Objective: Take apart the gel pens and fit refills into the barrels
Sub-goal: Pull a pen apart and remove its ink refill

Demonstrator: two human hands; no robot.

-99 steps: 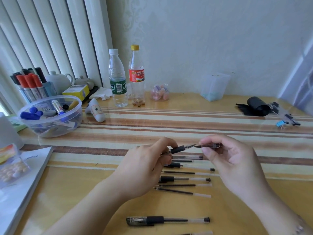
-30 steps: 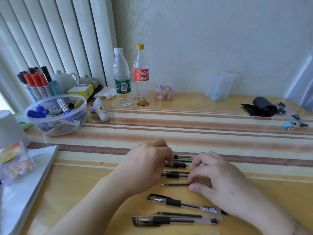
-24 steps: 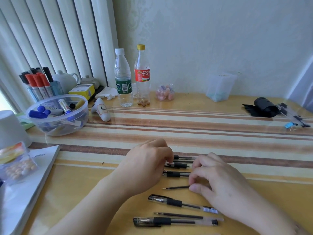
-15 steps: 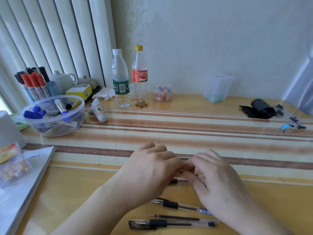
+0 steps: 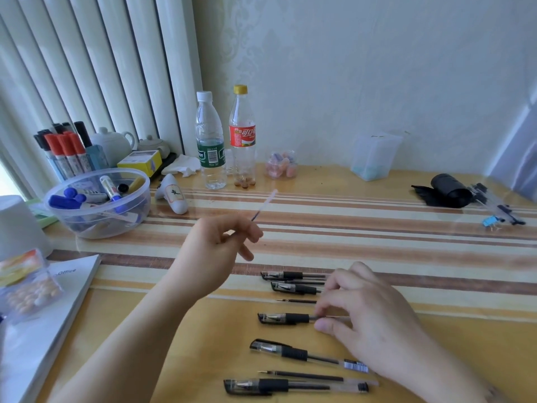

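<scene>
Several black gel pens and loose refills lie in a row on the wooden table in front of me. My left hand is raised above the table and pinches a thin refill that points up and to the right. My right hand is low over the row, its fingertips on the barrel of a capped pen in the middle of the row. Nearer me lie another capped pen, a loose refill and a third capped pen.
A clear bowl of markers stands at the left, with two plastic bottles behind. A small clear box and a black roll sit at the back right. A book lies at the left edge.
My left hand has lifted from the row with a refill pinched in it. My right hand has moved apart from it and come down onto a capped pen.
</scene>
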